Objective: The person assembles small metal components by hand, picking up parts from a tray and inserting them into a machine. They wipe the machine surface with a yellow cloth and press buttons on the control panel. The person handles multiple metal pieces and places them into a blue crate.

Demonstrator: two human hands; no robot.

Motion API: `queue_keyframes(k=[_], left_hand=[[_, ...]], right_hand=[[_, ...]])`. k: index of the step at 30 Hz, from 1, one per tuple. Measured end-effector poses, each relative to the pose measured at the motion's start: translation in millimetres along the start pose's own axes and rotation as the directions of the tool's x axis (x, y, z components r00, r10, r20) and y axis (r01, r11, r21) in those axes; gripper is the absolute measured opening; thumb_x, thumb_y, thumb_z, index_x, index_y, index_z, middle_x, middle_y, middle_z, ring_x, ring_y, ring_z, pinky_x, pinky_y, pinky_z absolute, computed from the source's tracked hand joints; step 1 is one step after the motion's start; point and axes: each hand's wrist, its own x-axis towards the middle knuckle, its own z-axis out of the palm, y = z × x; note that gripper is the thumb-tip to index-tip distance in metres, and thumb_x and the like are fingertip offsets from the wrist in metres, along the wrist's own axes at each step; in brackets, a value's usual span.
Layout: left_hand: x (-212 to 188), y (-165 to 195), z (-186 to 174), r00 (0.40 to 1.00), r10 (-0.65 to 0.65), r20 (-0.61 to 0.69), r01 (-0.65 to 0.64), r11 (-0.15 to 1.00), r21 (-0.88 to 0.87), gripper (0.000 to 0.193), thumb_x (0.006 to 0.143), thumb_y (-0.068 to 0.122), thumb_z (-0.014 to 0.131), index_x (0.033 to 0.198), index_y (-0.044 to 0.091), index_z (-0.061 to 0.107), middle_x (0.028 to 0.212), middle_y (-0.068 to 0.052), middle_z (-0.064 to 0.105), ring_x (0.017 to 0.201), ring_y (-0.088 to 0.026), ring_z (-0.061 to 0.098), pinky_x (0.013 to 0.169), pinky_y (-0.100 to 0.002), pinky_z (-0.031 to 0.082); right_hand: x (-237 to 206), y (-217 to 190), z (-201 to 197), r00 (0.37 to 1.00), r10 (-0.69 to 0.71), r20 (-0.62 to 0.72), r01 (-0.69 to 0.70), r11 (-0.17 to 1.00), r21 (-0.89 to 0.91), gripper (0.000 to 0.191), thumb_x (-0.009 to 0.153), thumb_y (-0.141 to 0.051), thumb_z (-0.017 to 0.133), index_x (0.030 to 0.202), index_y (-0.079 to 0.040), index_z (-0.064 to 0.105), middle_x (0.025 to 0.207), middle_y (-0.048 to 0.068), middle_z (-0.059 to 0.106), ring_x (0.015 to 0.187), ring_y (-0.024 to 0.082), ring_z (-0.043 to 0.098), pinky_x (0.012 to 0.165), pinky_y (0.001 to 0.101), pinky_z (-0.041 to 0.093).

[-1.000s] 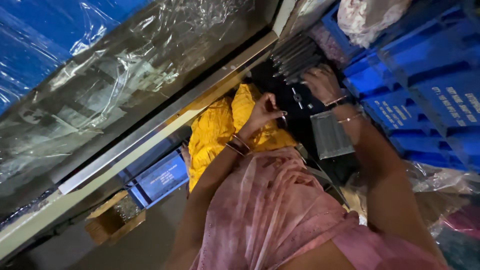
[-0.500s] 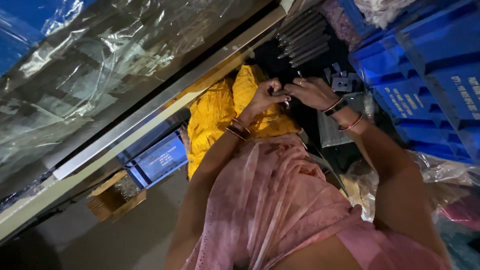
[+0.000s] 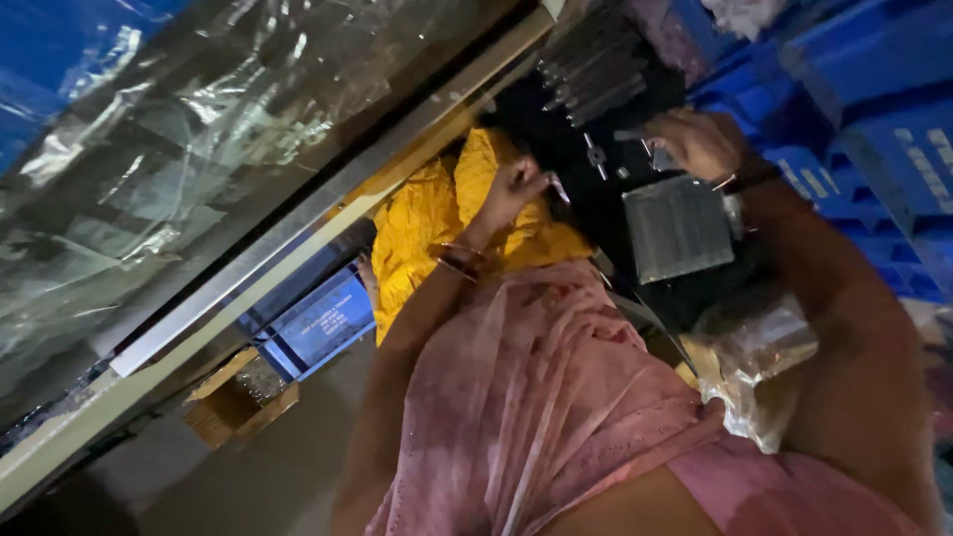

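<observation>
Dim, tilted view w/ much in shadow. Left hand is curled, fingertips pinching a small pale part, too small and dark to identify, just above the yellow cloth. Right hand is raised over the dark work surface, fingers bent; whether it grips anything can't be told. Both arms reach forward, bangles at the wrists. A ribbed grey metal block lies just below the right hand, blue crates beyond, partly cut off.
</observation>
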Motion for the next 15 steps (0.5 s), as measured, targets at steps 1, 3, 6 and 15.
queue_keyframes(k=[1, 3, 6, 15], left_hand=[[3.3, -1.9, 3.2, 0.999, 0.023, 0.025, -0.021, 0.998, -0.062, 0.040, 0.096, -0.001, 0.073, 0.080, 0.011, 0.038, 0.078, 0.004, 0.044, 0.078, -0.005, 0.044, 0.077, -0.023, 0.048], [11.9, -5.2, 11.0, 0.997, 0.064, 0.053, -0.058, 0.993, -0.106, 0.039, 0.095, -0.002, 0.073, 0.081, 0.011, 0.039, 0.080, 0.005, 0.043, 0.080, -0.005, 0.044, 0.081, -0.022, 0.051], [17.7, -7.2, 18.5, 0.996, 0.067, 0.057, -0.063, 0.996, -0.060, 0.044, 0.091, -0.005, 0.077, 0.080, 0.010, 0.038, 0.078, 0.005, 0.040, 0.076, -0.005, 0.040, 0.076, -0.022, 0.049], [12.4, -12.6, 12.0, 0.998, -0.011, 0.060, 0.017, 0.995, -0.102, 0.042, 0.085, -0.010, 0.079, 0.081, 0.009, 0.041, 0.080, 0.004, 0.044, 0.077, -0.006, 0.048, 0.082, -0.026, 0.058]], right_hand=[[-3.2, 4.1, -5.9, 0.998, 0.019, 0.059, -0.020, 1.000, 0.021, 0.023, 0.102, -0.018, 0.067, 0.124, -0.012, 0.072, 0.103, 0.008, 0.069, 0.090, 0.031, 0.063, 0.080, 0.0445, 0.054], [-7.7, 8.8, -9.6, 0.993, 0.036, 0.113, -0.033, 0.999, -0.027, 0.027, 0.098, -0.022, 0.070, 0.124, -0.015, 0.075, 0.102, 0.008, 0.072, 0.091, 0.031, 0.066, 0.076, 0.0430, 0.054], [-5.7, -4.3, -6.1, 0.984, 0.096, 0.152, -0.077, 0.989, -0.126, 0.029, 0.095, -0.030, 0.072, 0.120, -0.018, 0.076, 0.105, 0.008, 0.076, 0.095, 0.028, 0.073, 0.068, 0.0387, 0.054], [44.4, -18.0, 0.3, 0.896, 0.232, 0.380, -0.096, 0.934, -0.344, 0.013, 0.090, -0.016, 0.070, 0.085, -0.020, 0.081, 0.077, 0.010, 0.073, 0.069, 0.029, 0.071, 0.058, 0.0422, 0.053]])
